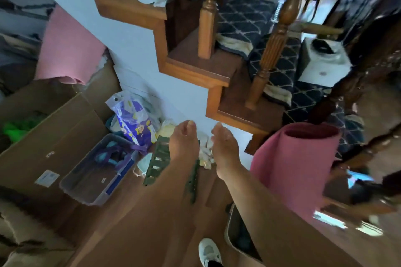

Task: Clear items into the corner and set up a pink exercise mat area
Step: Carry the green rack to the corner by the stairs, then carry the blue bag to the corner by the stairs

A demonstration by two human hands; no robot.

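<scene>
A shoe (209,251) shows at the bottom edge. Both forearms reach forward. The left hand (183,143) lies over a green slatted rack (158,158) and the right hand (225,149) is just beside it. Both are seen from the back with fingers hidden, so grasp cannot be told. The rolled mat (297,165) stands upright near the right hand, apart from it. To the left are a bin (91,182), a box (54,136) and a pack (134,121). Beyond are the stairs (195,71) and a draped pink sheet (67,47).

Wood floor (65,221): cardboard box (54,136), plastic bin (95,175), upright rolled pink mat (297,169).
</scene>
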